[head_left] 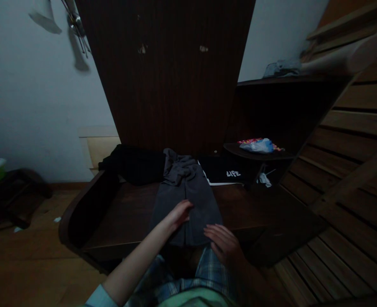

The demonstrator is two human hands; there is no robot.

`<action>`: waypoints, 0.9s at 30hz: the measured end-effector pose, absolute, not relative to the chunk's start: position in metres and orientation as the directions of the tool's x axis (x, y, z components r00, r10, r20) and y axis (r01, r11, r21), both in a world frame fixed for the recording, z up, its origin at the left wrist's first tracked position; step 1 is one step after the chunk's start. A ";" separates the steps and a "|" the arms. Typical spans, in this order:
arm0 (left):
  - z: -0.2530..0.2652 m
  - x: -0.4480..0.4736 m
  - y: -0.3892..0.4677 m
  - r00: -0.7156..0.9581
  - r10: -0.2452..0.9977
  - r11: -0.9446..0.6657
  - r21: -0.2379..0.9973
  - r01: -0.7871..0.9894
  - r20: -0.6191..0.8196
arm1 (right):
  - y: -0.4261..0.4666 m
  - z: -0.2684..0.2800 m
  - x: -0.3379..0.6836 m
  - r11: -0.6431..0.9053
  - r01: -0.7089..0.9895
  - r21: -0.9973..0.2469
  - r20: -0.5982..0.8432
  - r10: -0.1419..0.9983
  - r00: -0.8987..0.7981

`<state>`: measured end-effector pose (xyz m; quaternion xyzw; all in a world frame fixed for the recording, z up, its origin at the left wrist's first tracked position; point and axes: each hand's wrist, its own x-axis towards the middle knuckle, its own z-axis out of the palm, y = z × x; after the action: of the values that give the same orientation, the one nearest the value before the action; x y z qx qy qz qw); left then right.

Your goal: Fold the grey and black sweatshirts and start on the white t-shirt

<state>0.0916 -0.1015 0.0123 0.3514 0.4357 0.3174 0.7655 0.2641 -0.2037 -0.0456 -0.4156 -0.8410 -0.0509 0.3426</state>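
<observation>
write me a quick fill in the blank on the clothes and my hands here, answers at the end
The hand higher in the picture, over the pants, is your ____ one.
Your right hand is by the near edge of the pants, whose colour is ____.
The white word printed on the folded black garment reads ____.

Missing words: left; grey; LIFE.

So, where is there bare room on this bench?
Bare bench: left, between the armrest and grey trousers, in front of the black garment; right, beside the trousers, in front of the LIFE garment. Crowded: the back, and the middle, with trousers, left hand and right hand.
</observation>
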 end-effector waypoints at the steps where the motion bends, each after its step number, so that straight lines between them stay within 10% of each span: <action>1: 0.016 0.088 -0.101 0.316 0.857 0.467 0.872 -0.143 -0.407 | -0.203 -0.045 0.264 0.662 0.723 -0.196 0.617 0.657 -0.434; 5: 0.031 0.062 -0.118 0.231 0.970 0.028 0.984 0.174 -0.069 | -0.205 -0.038 0.263 0.687 0.704 -0.179 0.598 0.644 -0.477; 11: 0.023 0.020 -0.166 0.675 0.735 -0.517 0.695 0.500 0.062 | -0.203 -0.029 0.251 0.690 0.710 -0.136 0.463 0.678 -0.571; 27: -0.018 0.032 -0.187 0.677 0.666 -0.735 0.122 0.667 0.313 | -0.205 -0.041 0.226 0.621 0.779 -0.083 0.425 0.729 -0.536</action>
<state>0.0316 -0.1868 -0.0177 0.9156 0.3642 0.1704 -0.0013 0.2257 -0.2046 -0.0409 -0.4314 -0.8744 -0.0584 0.2144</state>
